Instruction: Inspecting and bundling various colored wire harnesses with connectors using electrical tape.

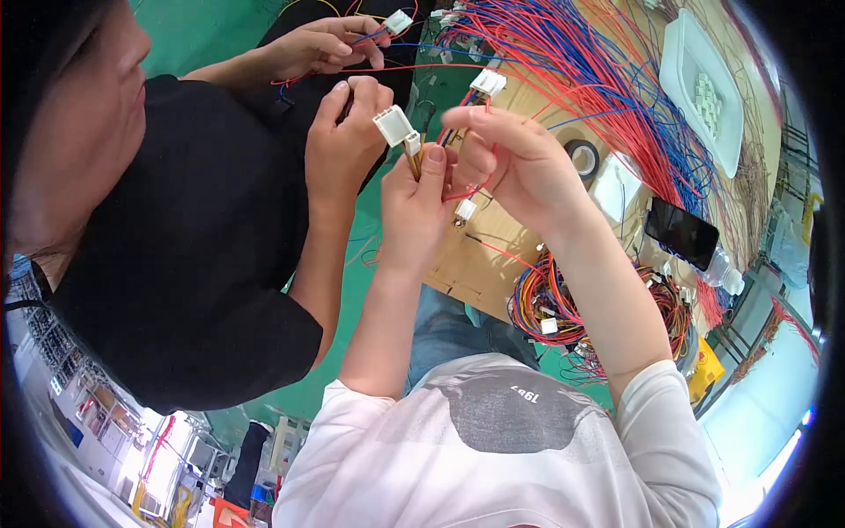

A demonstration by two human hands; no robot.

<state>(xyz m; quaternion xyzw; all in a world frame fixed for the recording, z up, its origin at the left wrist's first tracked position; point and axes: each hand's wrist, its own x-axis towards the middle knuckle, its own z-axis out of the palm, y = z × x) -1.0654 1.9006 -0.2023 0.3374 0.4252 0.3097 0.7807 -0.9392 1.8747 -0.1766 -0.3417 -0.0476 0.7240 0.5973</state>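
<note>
Left hand (414, 198) is pinching wires (413, 165) just below a white connector (393, 128), apparently steadying it above the thumb. Right hand (525, 163) is holding curled fingers beside a red wire (458, 196); cannot tell whether pinching.

a wide white connector (393, 126) is held up, tilted, on yellow-brown wires (414, 165) near the left edge of the bench (519, 239). a second white connector (488, 84) sits farther from the near edge; a small white connector (466, 209) sits closer to it.

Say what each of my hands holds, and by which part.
Left hand: wires, just below a white connector. Right hand: hold cannot be told.
</note>
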